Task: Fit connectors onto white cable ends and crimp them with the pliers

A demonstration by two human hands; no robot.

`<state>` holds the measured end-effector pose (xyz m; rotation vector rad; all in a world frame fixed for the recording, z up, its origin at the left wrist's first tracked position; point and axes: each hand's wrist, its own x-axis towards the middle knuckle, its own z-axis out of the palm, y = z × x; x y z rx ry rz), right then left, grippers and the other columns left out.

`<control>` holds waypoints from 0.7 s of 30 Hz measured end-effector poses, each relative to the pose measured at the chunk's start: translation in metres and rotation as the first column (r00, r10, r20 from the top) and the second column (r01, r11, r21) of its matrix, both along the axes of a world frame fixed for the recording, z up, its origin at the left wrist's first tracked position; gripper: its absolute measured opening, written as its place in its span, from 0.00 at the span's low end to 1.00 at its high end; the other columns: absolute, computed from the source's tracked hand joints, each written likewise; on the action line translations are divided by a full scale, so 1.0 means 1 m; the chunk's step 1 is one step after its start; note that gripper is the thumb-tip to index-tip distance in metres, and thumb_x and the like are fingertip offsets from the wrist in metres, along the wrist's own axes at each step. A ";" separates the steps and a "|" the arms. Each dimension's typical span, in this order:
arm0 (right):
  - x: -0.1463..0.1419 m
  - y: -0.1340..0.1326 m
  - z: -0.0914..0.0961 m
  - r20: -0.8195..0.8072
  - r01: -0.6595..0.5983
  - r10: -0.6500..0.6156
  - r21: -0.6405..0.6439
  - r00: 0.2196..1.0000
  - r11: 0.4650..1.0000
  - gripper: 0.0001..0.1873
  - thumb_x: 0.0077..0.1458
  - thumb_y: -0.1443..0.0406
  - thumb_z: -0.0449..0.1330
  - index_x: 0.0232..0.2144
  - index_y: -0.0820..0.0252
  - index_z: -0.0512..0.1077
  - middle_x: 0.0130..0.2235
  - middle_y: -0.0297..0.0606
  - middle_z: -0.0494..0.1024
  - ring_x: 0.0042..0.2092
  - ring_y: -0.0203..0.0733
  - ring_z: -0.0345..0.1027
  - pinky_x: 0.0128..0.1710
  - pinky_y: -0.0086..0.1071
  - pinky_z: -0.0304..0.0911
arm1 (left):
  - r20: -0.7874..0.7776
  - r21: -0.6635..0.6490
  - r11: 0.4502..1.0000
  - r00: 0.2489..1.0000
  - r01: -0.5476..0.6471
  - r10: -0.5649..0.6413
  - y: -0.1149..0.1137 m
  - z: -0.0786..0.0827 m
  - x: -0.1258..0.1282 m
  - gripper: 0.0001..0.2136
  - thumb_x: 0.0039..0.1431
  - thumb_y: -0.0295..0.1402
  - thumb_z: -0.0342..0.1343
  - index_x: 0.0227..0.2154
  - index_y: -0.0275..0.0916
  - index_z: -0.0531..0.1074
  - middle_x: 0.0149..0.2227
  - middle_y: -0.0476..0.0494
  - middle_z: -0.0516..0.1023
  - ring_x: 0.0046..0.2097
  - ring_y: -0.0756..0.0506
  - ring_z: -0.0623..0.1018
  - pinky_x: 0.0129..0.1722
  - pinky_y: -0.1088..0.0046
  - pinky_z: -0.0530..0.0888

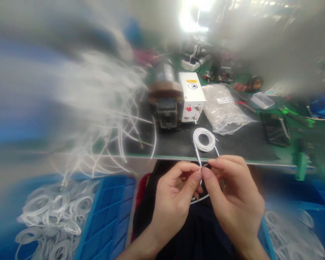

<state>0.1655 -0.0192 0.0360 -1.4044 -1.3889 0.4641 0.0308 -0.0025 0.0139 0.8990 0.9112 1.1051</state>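
Note:
A coiled white cable (pixel 204 140) lies at the front edge of the bench, with its ends running down toward me. My left hand (pixel 180 187) pinches the cable near one end between thumb and forefinger. Close against it, my right hand (pixel 230 195) is closed on the thin dark wires (pixel 204 165) that stick out of that end. The two thumbs almost meet. More of the white cable loops below the hands, over dark clothing. Behind the coil stands a white control box (pixel 192 97) with a red light, beside a dark machine (pixel 166 104).
On the left, a big pile of white cables (pixel 97 94) hangs over the bench edge. A blue crate (pixel 105 209) below holds bagged cable coils; another stands lower right. A clear plastic bag (pixel 224 108), a phone-like dark device (pixel 275 128) and a power strip (pixel 193 63) lie on the bench.

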 end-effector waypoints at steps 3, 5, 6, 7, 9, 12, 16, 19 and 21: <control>0.002 -0.001 -0.001 0.193 0.002 -0.020 0.096 0.981 0.995 0.19 0.63 0.75 0.68 0.52 0.49 0.80 0.46 0.38 0.76 0.39 0.39 0.73 0.36 0.34 0.72 | -0.029 0.016 1.000 1.000 0.000 0.000 -0.002 0.001 0.000 0.04 0.72 0.34 0.64 0.42 0.40 0.81 0.32 0.51 0.79 0.31 0.53 0.77 0.32 0.80 0.76; 0.004 0.000 -0.001 0.262 0.005 -0.043 0.142 0.964 0.990 0.18 0.63 0.75 0.68 0.50 0.49 0.81 0.45 0.38 0.77 0.40 0.40 0.75 0.35 0.34 0.74 | -0.032 0.022 1.000 0.999 -0.003 0.004 -0.002 0.000 0.000 0.04 0.72 0.34 0.64 0.42 0.40 0.81 0.31 0.51 0.79 0.31 0.53 0.77 0.31 0.80 0.76; 0.005 0.000 -0.001 0.291 0.007 -0.058 0.172 0.955 0.985 0.18 0.63 0.75 0.68 0.50 0.50 0.82 0.44 0.38 0.77 0.40 0.41 0.76 0.35 0.33 0.75 | -0.032 0.025 1.000 0.999 -0.006 0.007 -0.002 -0.001 0.000 0.04 0.72 0.34 0.64 0.42 0.40 0.81 0.31 0.51 0.79 0.31 0.53 0.78 0.31 0.80 0.77; 0.005 0.001 -0.002 0.320 0.007 -0.073 0.202 0.945 0.979 0.17 0.63 0.75 0.69 0.49 0.50 0.82 0.44 0.38 0.78 0.40 0.41 0.76 0.35 0.32 0.76 | -0.033 0.027 1.000 0.999 -0.010 0.011 -0.002 -0.002 0.000 0.04 0.73 0.34 0.64 0.43 0.40 0.81 0.31 0.51 0.79 0.31 0.53 0.78 0.31 0.80 0.77; 0.007 0.001 -0.002 0.370 0.002 -0.098 0.250 0.924 0.968 0.16 0.62 0.75 0.70 0.48 0.52 0.83 0.45 0.38 0.80 0.41 0.40 0.78 0.35 0.31 0.77 | -0.033 0.034 0.999 0.999 -0.018 0.019 -0.002 -0.003 0.001 0.04 0.73 0.34 0.64 0.43 0.41 0.81 0.31 0.51 0.79 0.31 0.53 0.78 0.31 0.80 0.77; 0.008 0.000 -0.003 0.404 -0.010 -0.102 0.267 0.909 0.964 0.16 0.62 0.76 0.70 0.48 0.54 0.83 0.46 0.39 0.82 0.44 0.40 0.79 0.37 0.30 0.77 | -0.034 0.043 0.999 0.999 -0.028 0.029 -0.002 -0.003 0.002 0.04 0.73 0.34 0.64 0.43 0.41 0.81 0.32 0.51 0.79 0.30 0.53 0.78 0.30 0.81 0.77; 0.007 0.000 -0.002 0.323 -0.012 -0.067 0.237 0.944 0.971 0.16 0.61 0.77 0.70 0.48 0.57 0.83 0.46 0.39 0.82 0.44 0.39 0.79 0.43 0.30 0.77 | -0.049 0.057 0.998 0.998 -0.033 0.036 -0.002 -0.002 0.002 0.03 0.73 0.33 0.64 0.43 0.41 0.81 0.32 0.51 0.80 0.30 0.53 0.78 0.31 0.81 0.77; 0.007 0.003 0.000 0.195 -0.019 -0.010 0.145 0.981 0.989 0.14 0.62 0.76 0.69 0.47 0.57 0.82 0.45 0.37 0.82 0.44 0.37 0.79 0.42 0.29 0.75 | -0.063 0.068 0.997 0.997 -0.027 0.032 -0.002 -0.002 0.001 0.04 0.73 0.34 0.63 0.43 0.41 0.81 0.31 0.51 0.79 0.30 0.53 0.77 0.30 0.81 0.77; 0.009 0.006 0.001 0.114 -0.034 0.025 0.082 0.993 0.996 0.12 0.64 0.76 0.68 0.45 0.56 0.82 0.45 0.36 0.82 0.45 0.37 0.78 0.42 0.29 0.73 | -0.074 0.071 0.997 0.997 -0.017 0.023 -0.001 -0.003 0.001 0.04 0.73 0.34 0.63 0.42 0.40 0.81 0.30 0.51 0.79 0.29 0.53 0.77 0.30 0.81 0.76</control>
